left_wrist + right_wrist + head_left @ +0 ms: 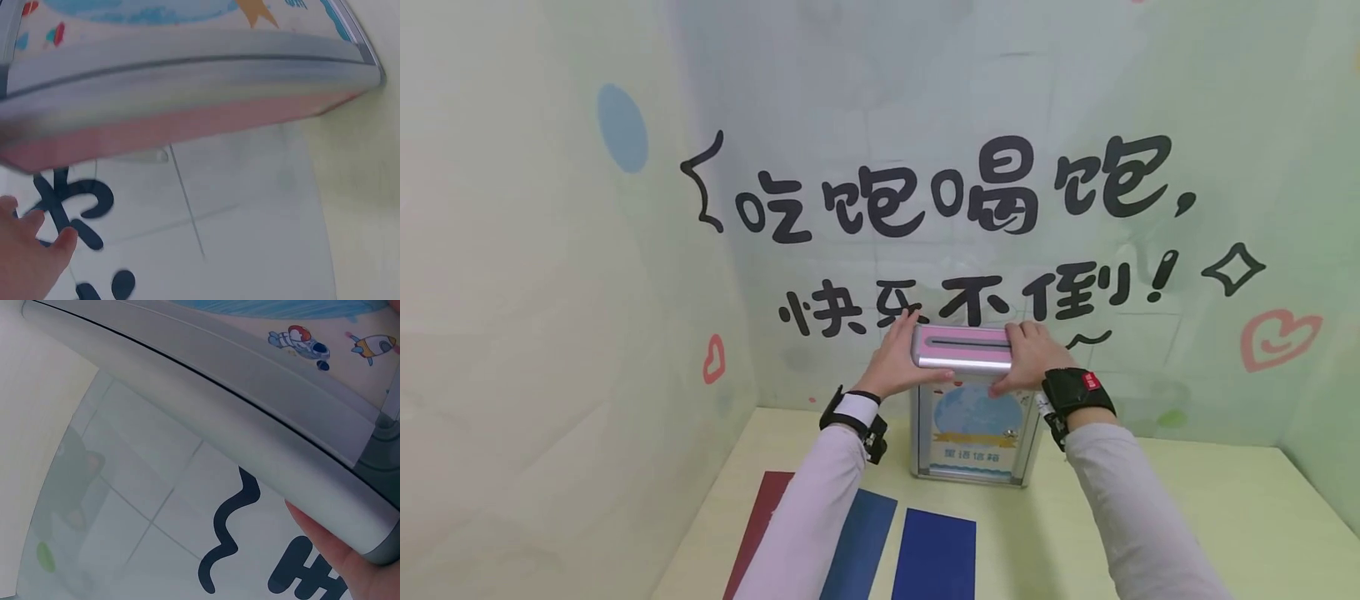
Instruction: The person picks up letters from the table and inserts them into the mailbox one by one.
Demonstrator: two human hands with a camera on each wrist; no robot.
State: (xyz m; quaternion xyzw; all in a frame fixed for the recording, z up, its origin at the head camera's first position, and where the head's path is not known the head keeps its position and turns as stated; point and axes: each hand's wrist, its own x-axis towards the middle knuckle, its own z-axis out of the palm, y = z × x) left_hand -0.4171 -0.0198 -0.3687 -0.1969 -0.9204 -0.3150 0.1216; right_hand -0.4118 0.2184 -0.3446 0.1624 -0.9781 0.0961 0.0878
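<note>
A letter box (962, 354) with a pink, slotted top, a silver metal frame and a printed front panel (976, 425) stands upright on the pale table, close to the back wall. At its upper left corner my left hand (895, 362) grips it, thumb along the front and fingers toward the back. My right hand (1030, 358) holds the upper right end, fingers over the top and thumb down the front. In the left wrist view, loose fingertips (53, 240) show beyond the box's side (187, 119). Fingers (322, 540) pass behind the silver edge (244, 437) in the right wrist view.
Dark red (765, 500), blue (865, 533) and navy (936, 554) flat sheets lie on the table (1187, 517) in front of the box, partly under my left forearm. A wall with black lettering (1003, 187) stands right behind; another wall (550, 333) closes the left side.
</note>
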